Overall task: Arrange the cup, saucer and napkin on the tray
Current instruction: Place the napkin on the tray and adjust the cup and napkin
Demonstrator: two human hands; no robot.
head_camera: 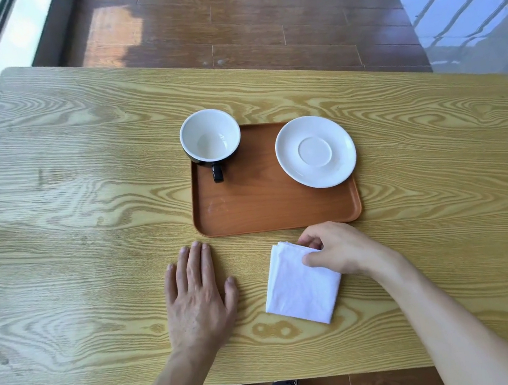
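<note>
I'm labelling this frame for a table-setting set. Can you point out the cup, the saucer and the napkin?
cup [211,139]: head view, on its white inner bowl.
saucer [315,152]: head view, on the centre well.
napkin [301,289]: head view, on the folded white face, clear of the fingers.

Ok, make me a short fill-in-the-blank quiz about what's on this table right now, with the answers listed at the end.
1. The folded white napkin lies on the ____, not on the tray.
2. The cup is white inside and ____ outside.
3. The ____ hand is pinching the napkin's corner, while the other hand rests flat.
4. The saucer sits at the tray's far ____ corner.

Answers: table; black; right; right
</note>
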